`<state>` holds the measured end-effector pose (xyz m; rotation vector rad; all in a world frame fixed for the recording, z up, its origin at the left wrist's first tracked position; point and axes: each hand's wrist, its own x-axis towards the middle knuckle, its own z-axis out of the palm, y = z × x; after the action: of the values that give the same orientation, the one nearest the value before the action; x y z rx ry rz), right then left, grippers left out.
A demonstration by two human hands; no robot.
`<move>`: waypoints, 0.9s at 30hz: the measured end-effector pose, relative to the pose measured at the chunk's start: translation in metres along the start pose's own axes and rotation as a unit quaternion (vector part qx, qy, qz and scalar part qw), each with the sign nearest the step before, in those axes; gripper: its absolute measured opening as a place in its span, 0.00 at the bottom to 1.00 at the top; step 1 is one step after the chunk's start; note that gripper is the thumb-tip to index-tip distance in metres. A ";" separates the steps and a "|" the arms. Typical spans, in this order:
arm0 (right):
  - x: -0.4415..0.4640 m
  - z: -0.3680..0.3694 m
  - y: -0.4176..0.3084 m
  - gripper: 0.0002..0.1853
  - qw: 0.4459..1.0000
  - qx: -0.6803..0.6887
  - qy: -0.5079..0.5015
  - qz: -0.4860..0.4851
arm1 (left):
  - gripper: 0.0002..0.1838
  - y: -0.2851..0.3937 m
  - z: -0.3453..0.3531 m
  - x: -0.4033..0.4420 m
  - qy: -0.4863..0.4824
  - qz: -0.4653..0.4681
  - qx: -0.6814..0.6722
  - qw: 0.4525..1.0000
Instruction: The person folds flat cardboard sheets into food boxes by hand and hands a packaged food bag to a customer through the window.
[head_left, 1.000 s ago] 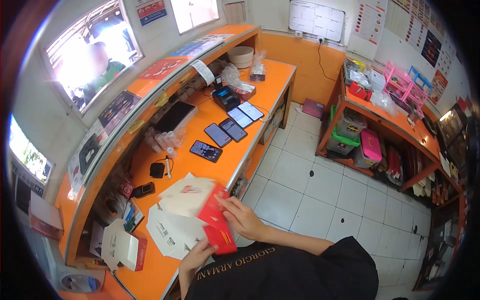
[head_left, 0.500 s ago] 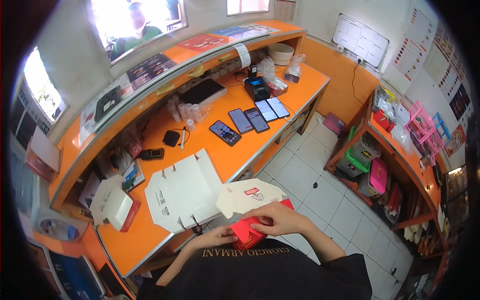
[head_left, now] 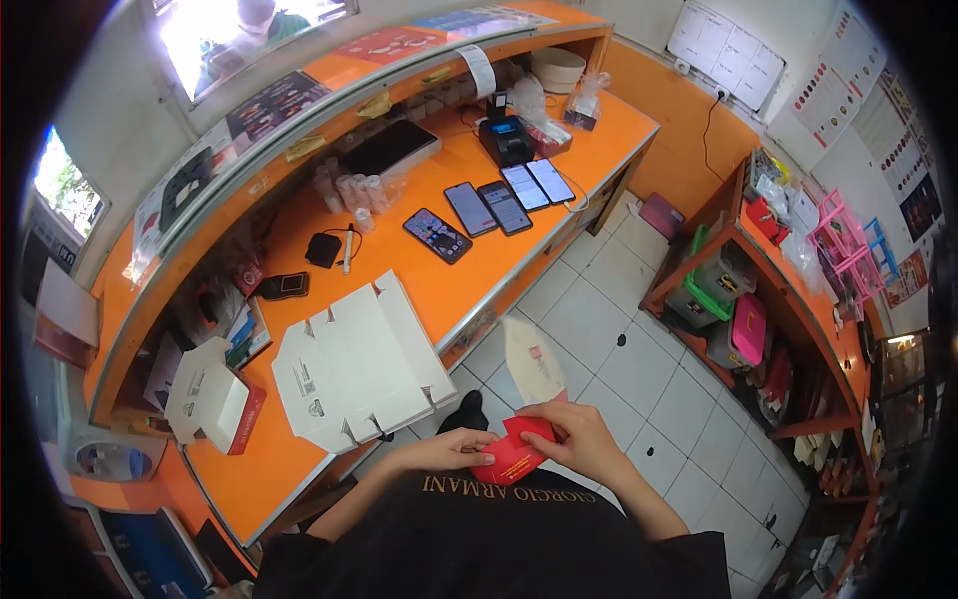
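Note:
A red paperboard carton (head_left: 511,461) with small yellow print is held in front of my chest. Its pale cream flap (head_left: 534,364), marked with a faint red print, sticks up and away over the floor, slightly blurred. My left hand (head_left: 461,449) pinches the carton's left edge between thumb and fingers. On the right side, my right hand (head_left: 571,434) grips the red panel, its thumb pressed on the front. Unfolded cartons, white side up (head_left: 359,369), lie on the counter to the left, and a partly folded carton (head_left: 212,399) with a red side stands beyond them.
Several phones, among them a dark one (head_left: 437,236), lie on the orange counter (head_left: 399,290). A receipt printer (head_left: 506,140) stands behind them. Right of the tiled floor (head_left: 599,329) is a shelf unit with plastic boxes (head_left: 743,334). Someone is outside the window (head_left: 254,40).
Both hands stay on the carton. Its cream flap has swung from lying sideways to pointing up and away, and the red part is turned and looks flatter. The view has shifted slightly.

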<state>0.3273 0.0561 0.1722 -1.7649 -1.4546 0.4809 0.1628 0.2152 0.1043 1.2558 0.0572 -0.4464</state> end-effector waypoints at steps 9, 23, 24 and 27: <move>0.061 -0.030 0.053 0.14 0.986 -0.061 -0.153 0.009 | 0.21 0.013 -0.057 0.055 -0.015 0.033 -0.042 0.998; 0.270 -0.087 0.166 0.09 0.994 -0.023 -0.109 -0.015 | 0.16 0.068 -0.138 0.119 0.252 0.109 -0.197 0.941; 0.292 -0.090 0.169 0.10 0.994 -0.024 -0.101 0.017 | 0.16 0.075 -0.140 0.118 0.254 0.103 -0.199 0.941; 0.363 -0.085 0.224 0.17 0.980 -0.136 -0.070 -0.124 | 0.16 0.087 -0.158 0.113 0.325 0.125 -0.212 0.913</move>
<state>0.6321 0.3630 0.1215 -1.7488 -1.8865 0.2903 0.3284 0.3486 0.1000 0.9155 0.5252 0.2186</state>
